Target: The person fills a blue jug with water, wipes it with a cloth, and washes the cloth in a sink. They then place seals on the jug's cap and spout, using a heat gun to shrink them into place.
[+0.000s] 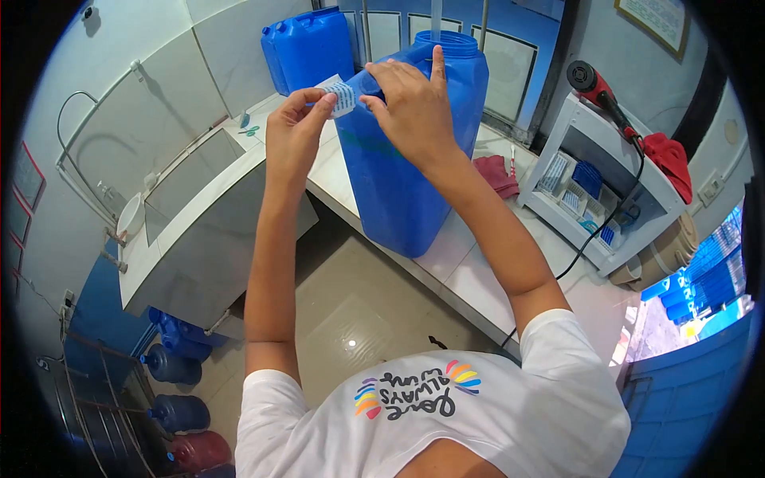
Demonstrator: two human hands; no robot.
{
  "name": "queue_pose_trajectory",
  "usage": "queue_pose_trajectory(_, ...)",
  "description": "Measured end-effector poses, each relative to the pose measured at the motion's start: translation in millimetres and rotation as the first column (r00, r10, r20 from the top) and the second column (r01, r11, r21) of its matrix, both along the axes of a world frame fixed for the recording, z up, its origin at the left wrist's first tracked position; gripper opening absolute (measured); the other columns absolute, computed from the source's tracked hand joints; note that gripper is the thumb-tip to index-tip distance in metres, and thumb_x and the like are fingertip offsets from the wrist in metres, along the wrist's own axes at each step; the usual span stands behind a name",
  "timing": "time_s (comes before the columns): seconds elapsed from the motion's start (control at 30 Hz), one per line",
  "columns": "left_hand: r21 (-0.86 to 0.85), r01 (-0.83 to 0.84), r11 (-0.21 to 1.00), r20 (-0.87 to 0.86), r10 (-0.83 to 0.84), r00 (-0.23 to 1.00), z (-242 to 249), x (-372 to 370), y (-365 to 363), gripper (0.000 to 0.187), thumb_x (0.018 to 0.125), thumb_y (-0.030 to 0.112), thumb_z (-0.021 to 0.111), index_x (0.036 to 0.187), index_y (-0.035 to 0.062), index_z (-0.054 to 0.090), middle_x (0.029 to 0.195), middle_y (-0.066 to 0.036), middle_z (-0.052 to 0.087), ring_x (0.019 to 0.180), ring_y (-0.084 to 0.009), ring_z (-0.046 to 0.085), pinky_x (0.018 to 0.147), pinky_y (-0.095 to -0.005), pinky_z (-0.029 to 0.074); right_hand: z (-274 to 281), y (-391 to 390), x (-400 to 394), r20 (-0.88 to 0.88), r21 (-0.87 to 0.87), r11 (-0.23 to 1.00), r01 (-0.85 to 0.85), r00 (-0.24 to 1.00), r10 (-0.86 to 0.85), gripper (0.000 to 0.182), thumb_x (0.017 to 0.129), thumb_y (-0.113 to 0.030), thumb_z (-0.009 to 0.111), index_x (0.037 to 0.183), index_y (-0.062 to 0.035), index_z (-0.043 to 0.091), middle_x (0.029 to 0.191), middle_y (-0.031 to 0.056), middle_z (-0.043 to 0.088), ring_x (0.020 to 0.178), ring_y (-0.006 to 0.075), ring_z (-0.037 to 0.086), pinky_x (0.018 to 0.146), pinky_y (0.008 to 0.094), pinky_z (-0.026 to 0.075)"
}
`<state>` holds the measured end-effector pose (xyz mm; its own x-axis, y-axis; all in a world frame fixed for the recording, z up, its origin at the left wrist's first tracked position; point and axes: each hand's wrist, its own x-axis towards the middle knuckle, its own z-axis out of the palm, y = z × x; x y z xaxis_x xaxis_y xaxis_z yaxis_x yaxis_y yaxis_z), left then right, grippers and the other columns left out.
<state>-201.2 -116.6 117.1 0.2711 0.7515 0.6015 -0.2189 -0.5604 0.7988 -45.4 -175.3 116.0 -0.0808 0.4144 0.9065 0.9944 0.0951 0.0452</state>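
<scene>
My left hand [296, 137] pinches a small white label sheet with blue print [341, 99] between thumb and fingers. The sheet is beside the handle of a tall blue jerrycan [406, 191] that stands upright on the white tiled counter. My right hand [414, 111] lies over the top of the jerrycan at its handle, fingers stretched out and thumb apart. Behind that hand, a clear tube [436, 20] comes down into the jerrycan's round opening. What my right fingertips touch is partly hidden.
Another blue jerrycan [309, 52] stands at the back. Scissors [250, 131] lie near the sink [195, 179]. On the right, a white shelf [558, 151] bears a red-black heat gun [602, 95] with a hanging cord and a red cloth [668, 163]. Water jugs [179, 414] are at lower left.
</scene>
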Motion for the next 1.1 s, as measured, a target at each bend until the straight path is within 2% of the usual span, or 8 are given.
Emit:
queue_pose_trajectory(0.2, 0.035, 0.157, 0.987, -0.372, -0.133, 0.919, 34, 6, 22, 0.024, 0.086, 0.026, 0.062, 0.094, 0.0039, 0.064, 0.076, 0.003, 0.059, 0.071, -0.0045, 0.049, 0.063, -0.0203, 0.034, 15, -43, 47, -0.434, 0.01, 0.924, -0.382, 0.831, 0.348, 0.047, 0.081, -0.025, 0.061, 0.123, -0.0048, 0.051, 0.13, 0.0176, 0.048, 0.124, 0.0291, 0.043, 0.107, 0.0415, 0.027)
queue_pose_trajectory(0.33, 0.116, 0.157, 0.981, -0.505, -0.079, 0.86, 51, 13, 17, 0.023, 0.087, 0.026, 0.061, 0.096, 0.006, 0.065, 0.078, 0.002, 0.06, 0.071, -0.0062, 0.051, 0.064, -0.0213, 0.037, 46, -92, 191, -0.252, 0.075, 0.986, 0.149, 0.959, -0.126, 0.046, 0.078, -0.023, 0.06, 0.12, -0.0063, 0.052, 0.121, 0.0171, 0.052, 0.113, 0.0316, 0.05, 0.096, 0.0376, 0.039)
queue_pose_trajectory(0.43, 0.329, 0.14, 0.934, -0.644, 0.113, 0.757, 61, 20, -1, 0.024, 0.087, 0.026, 0.061, 0.099, 0.0055, 0.064, 0.076, -0.001, 0.061, 0.07, -0.0082, 0.053, 0.064, -0.0237, 0.04, 63, -124, 298, -0.134, -0.363, 0.594, 0.718, 0.591, -0.796, 0.061, 0.074, -0.033, 0.057, 0.129, -0.0093, 0.045, 0.127, 0.0293, 0.043, 0.116, 0.0414, 0.045, 0.098, 0.0432, 0.037)
queue_pose_trajectory(0.5, 0.395, 0.13, 0.91, -0.636, 0.168, 0.753, 61, 28, -6, 0.024, 0.086, 0.024, 0.061, 0.097, 0.0032, 0.063, 0.076, -0.006, 0.062, 0.069, -0.0137, 0.054, 0.064, -0.0276, 0.042, 73, -135, 325, -0.08, -0.607, 0.359, 0.709, 0.395, -0.915, 0.065, 0.071, -0.029, 0.056, 0.13, -0.0065, 0.042, 0.123, 0.0312, 0.046, 0.114, 0.0405, 0.048, 0.098, 0.0424, 0.037)
queue_pose_trajectory(0.77, 0.615, -0.028, 0.788, -0.522, 0.433, 0.735, 46, 40, -21, 0.014, 0.081, 0.014, 0.063, 0.084, 0.0008, 0.058, 0.078, -0.013, 0.061, 0.076, -0.0267, 0.059, 0.07, -0.0331, 0.046, 67, -123, 396, 0.147, -0.853, 0.138, 0.503, 0.485, -0.862, 0.045, 0.062, -0.02, 0.061, 0.102, 0.0022, 0.062, 0.102, 0.0246, 0.062, 0.094, 0.0337, 0.063, 0.081, 0.0403, 0.049)
queue_pose_trajectory(0.83, 0.905, -0.171, 0.389, -0.133, 0.643, 0.754, 37, 42, -18, 0.017, 0.078, 0.01, 0.066, 0.088, 0.0014, 0.056, 0.087, -0.014, 0.059, 0.082, -0.0294, 0.058, 0.076, -0.0354, 0.046, 66, -113, 402, 0.161, -0.846, 0.118, 0.52, 0.459, -0.874, 0.041, 0.062, -0.02, 0.061, 0.097, 0.0019, 0.065, 0.1, 0.023, 0.063, 0.092, 0.0329, 0.064, 0.078, 0.0402, 0.051)
queue_pose_trajectory(0.93, 0.625, -0.131, 0.77, -0.301, 0.392, 0.869, 30, 46, -16, 0.03, 0.076, 0.009, 0.069, 0.099, 0.0023, 0.051, 0.101, -0.017, 0.058, 0.09, -0.0319, 0.057, 0.082, -0.0369, 0.045, 58, -107, 403, 0.099, -0.81, 0.133, 0.571, 0.356, -0.929, 0.043, 0.064, -0.021, 0.06, 0.101, 0.0009, 0.064, 0.102, 0.0233, 0.063, 0.094, 0.0325, 0.063, 0.08, 0.0397, 0.05)
queue_pose_trajectory(1.1, 0.58, -0.122, 0.806, -0.271, 0.332, 0.903, 19, 50, -8, 0.047, 0.075, 0.009, 0.07, 0.115, 0.0036, 0.044, 0.105, -0.017, 0.057, 0.097, -0.0317, 0.058, 0.086, -0.0369, 0.045, 54, -129, 402, -0.075, -0.643, 0.374, 0.669, 0.431, -0.899, 0.04, 0.068, -0.021, 0.059, 0.103, -0.0027, 0.065, 0.108, 0.0223, 0.061, 0.101, 0.0355, 0.06, 0.082, 0.0414, 0.048)
